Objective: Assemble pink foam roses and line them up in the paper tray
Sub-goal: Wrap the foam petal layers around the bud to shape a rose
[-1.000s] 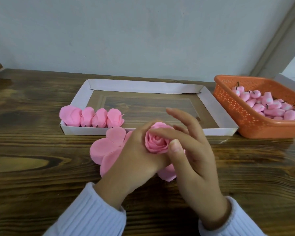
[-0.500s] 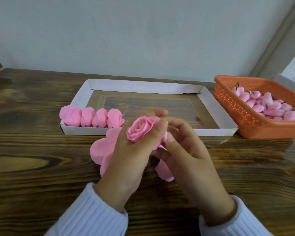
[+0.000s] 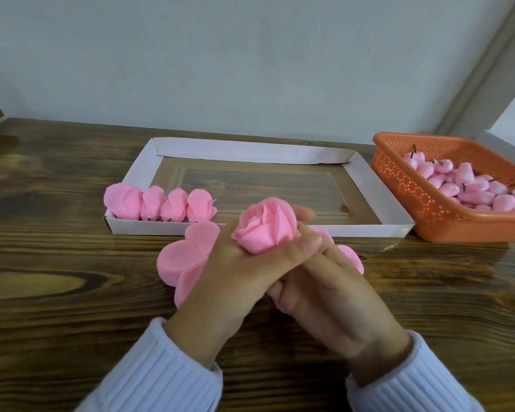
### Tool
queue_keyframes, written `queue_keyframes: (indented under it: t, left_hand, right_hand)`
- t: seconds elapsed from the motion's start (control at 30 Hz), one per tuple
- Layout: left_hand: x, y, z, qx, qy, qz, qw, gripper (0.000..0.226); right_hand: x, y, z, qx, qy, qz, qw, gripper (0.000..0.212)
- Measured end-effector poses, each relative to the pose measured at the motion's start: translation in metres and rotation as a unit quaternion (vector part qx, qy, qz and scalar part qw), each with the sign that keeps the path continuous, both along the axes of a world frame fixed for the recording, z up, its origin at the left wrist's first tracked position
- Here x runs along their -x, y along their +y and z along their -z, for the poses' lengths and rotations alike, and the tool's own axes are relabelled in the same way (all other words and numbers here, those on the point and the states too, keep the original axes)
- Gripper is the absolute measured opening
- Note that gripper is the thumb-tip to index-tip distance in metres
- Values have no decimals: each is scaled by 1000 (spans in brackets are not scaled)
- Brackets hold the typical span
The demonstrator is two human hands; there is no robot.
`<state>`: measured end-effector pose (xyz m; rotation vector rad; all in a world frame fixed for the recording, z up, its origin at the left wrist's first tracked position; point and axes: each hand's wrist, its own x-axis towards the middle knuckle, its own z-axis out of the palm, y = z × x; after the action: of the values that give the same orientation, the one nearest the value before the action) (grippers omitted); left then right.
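Gripping one finished foam rose (image 3: 265,227), left hand (image 3: 229,281) sits at paper tray's (image 3: 366,185) 6 o'clock; four roses (image 3: 161,203) line its 8 o'clock corner; right hand's (image 3: 333,295) grasp unclear; much remains.

text: none legible | labels, brands: none legible | numbers, signs: none legible
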<state>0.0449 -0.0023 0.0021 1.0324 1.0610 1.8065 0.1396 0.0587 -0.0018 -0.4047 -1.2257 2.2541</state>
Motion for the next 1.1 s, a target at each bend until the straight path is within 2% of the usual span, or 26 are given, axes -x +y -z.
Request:
queue_keyframes:
  t: [0.2,0.3,0.37,0.43,0.53,0.63,0.8,0.87,0.97,1.1]
  left_hand:
    - [-1,-1,-1,4,-1,-36,999,18]
    - [-1,-1,-3,-2,3,-28,1000,15]
    - [-2,-1,-4,16,0,-37,999,22]
    - [-4,0,-4,31,-7,-56,998,30]
    - [-3,1,-1,22,5,-72,997,16]
    - [-2,1,-1,-5,7,-61,998,18]
    - [-4,0,-3,-2,27,-57,998,6]
    - [-4,1,-2,10,21,-81,996,8]
    - [-5,2,-2,21,4,-102,995,21]
    - [-6,0,-4,38,27,-67,997,11]
  right_hand:
    - [-2,1,2,-3,19,-41,999,62]
    - [-2,2,5,-2,28,-39,999,47]
    - [0,3,8,2,14,-37,999,37]
    - [1,3,10,-1,-3,-38,999,37]
    - [0,1,7,2,14,-47,999,31]
    - [-1,1,6,-6,25,-45,999,44]
    - [0,3,12,-41,-34,-24,998,43]
    - [-1,1,8,-34,5,-39,999,36]
    - [-2,0,6,-32,45,-64,996,40]
    - [0,1,11,-49,-21,-31,998,40]
